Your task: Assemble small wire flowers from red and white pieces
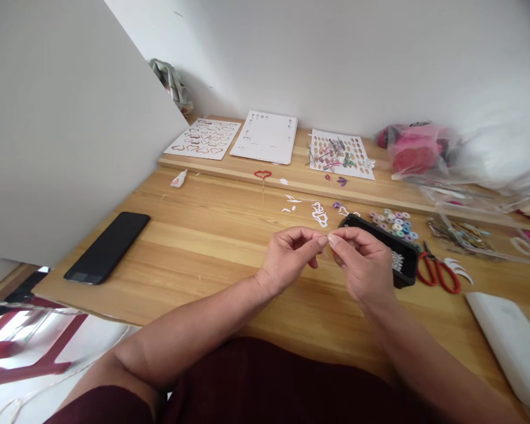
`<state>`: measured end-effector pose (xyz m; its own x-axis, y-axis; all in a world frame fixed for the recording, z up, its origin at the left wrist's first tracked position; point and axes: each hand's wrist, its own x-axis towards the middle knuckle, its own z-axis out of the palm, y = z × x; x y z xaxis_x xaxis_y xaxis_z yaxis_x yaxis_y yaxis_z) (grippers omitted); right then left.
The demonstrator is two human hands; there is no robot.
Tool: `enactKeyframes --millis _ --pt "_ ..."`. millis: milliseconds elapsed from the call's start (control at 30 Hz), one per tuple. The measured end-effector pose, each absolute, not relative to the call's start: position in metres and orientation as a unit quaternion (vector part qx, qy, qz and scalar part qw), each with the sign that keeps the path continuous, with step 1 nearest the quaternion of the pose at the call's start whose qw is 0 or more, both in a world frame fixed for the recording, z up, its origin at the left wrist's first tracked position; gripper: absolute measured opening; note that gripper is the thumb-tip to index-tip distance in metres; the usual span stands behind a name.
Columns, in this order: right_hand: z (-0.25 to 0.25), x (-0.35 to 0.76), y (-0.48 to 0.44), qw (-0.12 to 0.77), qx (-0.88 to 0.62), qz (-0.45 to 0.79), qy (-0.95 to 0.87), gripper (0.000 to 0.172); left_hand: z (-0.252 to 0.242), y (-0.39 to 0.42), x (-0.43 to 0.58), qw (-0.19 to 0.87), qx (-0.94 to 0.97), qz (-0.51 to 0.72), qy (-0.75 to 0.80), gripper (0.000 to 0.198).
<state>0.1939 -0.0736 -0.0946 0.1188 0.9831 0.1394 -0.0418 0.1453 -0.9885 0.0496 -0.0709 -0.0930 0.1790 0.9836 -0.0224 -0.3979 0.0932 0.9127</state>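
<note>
My left hand (290, 259) and my right hand (363, 262) meet above the wooden table, fingertips almost touching. Each has thumb and forefinger pinched together. Whatever is between them is too small and pale to name; a faint thin strand seems to hang below. Just behind my right hand sits a black tray (382, 238) with small silvery beads (397, 260) at its near end. Beyond my hands lie white paper cut-outs (320, 214) and a red heart-like shape (262, 174) on a thin stem.
Red-handled pliers or scissors (437, 274) and spools of coloured thread (395, 224) lie right. A white oblong case (510, 344) is near the right edge. Left are a black phone (108, 247) and a small glue bottle (179, 178). Patterned sheets (265, 138) line the raised back ledge.
</note>
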Motion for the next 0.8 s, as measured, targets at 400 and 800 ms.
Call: enactKeyframes --millis 400,800 --pt "-0.096 0.196 -0.076 0.597 -0.428 0.455 -0.504 0.004 -0.087 -0.074 0.048 0.604 0.458 0.543 0.362 0.030" --pt "-0.099 0.197 -0.076 0.581 -0.392 0.486 -0.522 0.016 -0.085 -0.075 0.038 0.317 0.634 0.617 0.341 0.007"
